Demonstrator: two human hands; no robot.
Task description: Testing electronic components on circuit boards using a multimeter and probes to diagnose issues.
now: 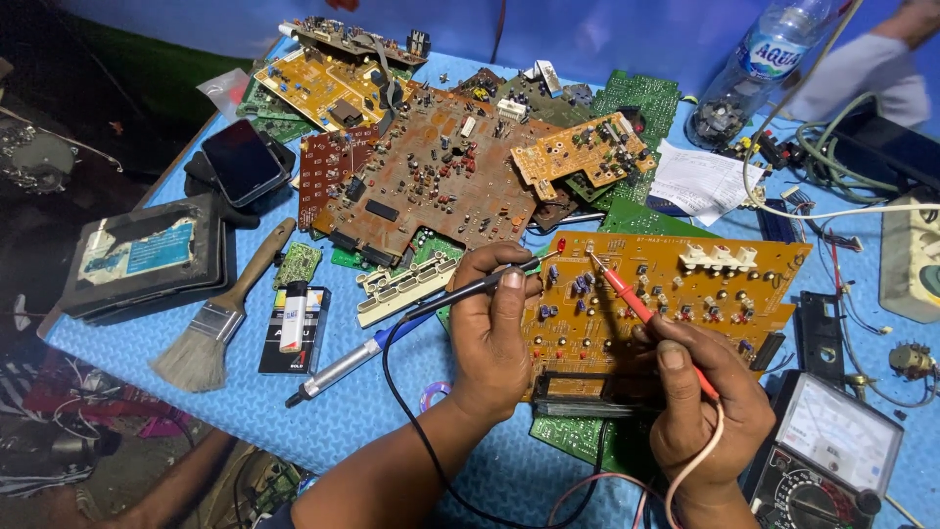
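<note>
1. Your left hand (494,338) is clenched around the black test probe (470,289), thumb on top. The probe's long axis runs from lower left to upper right, and its tip points at the left edge of the orange circuit board (676,294).
2. Your right hand (700,402) pinches the red test probe (641,309) between thumb and fingers. Its long axis runs from lower right to upper left, and its metal tip touches the orange circuit board near the upper left corner.
3. The orange circuit board lies flat on the blue mat (372,411), its long axis left to right, tilted slightly up on the right.
4. The analog multimeter (832,451) sits just right of and below the orange circuit board, beside your right wrist.
5. The paintbrush (220,318) lies well left of the orange circuit board, bristles towards you.
6. A large brown circuit board (431,176) lies behind the orange circuit board, to its upper left.
</note>
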